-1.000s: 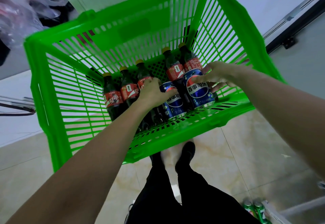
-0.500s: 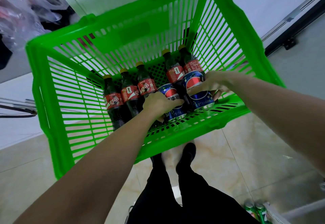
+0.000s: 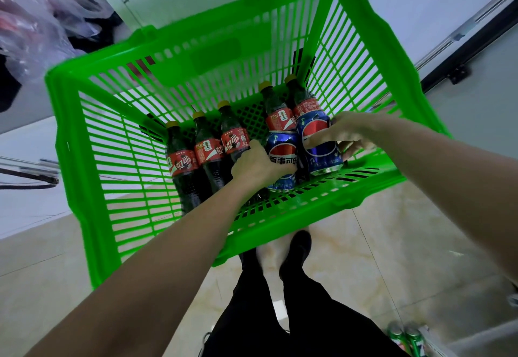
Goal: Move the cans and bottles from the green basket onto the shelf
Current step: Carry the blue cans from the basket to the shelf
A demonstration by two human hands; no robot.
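A green basket (image 3: 84, 143) holds several dark cola bottles (image 3: 183, 166) with red labels and yellow caps, plus two blue Pepsi cans. My left hand (image 3: 256, 164) is wrapped around the left blue can (image 3: 281, 149), which lies near the basket's front wall. My right hand (image 3: 350, 132) grips the right blue can (image 3: 315, 132), raised a little above the basket floor. Two more bottles (image 3: 277, 110) stand just behind the cans.
Green cans (image 3: 403, 335) stand on a shelf edge at the bottom right. The person's black trousers and shoes (image 3: 297, 250) are below the basket on a tiled floor. Plastic bags (image 3: 36, 20) sit at the top left. A wall with a dark rail (image 3: 459, 57) runs along the right.
Both hands have closed around the two blue cans. The right can has risen and tilted slightly; the left hand has slid lower onto its can.
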